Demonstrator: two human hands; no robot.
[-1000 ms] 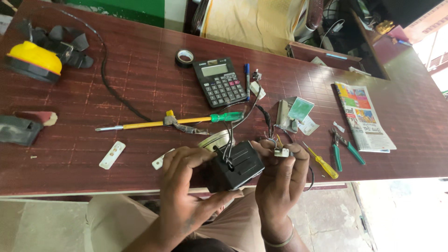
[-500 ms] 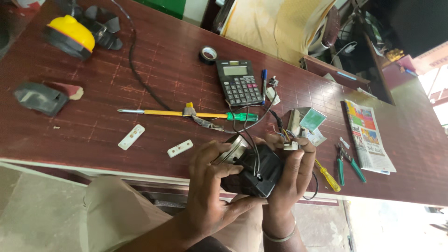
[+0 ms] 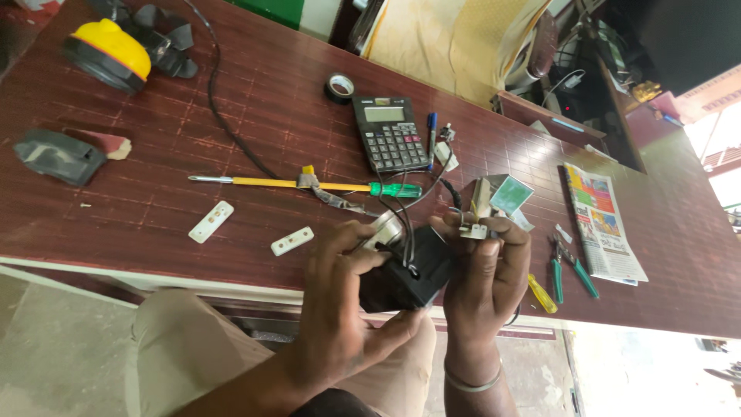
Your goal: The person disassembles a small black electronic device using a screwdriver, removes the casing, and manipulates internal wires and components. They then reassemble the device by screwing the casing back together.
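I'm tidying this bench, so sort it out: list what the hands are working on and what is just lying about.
In hand:
left hand and right hand gripping the black box
its black wires
small white connector at the right fingers

Lying about:
calculator
long screwdriver
tape roll
green pliers
leaflet
two white strips
yellow lamp

Calculator (image 3: 390, 133) lies behind screwdriver (image 3: 309, 185), pliers (image 3: 570, 266) right, on table (image 3: 231, 116).

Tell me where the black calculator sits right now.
In the head view, the black calculator lies on the dark red wooden table, between the black tape roll and blue pen.
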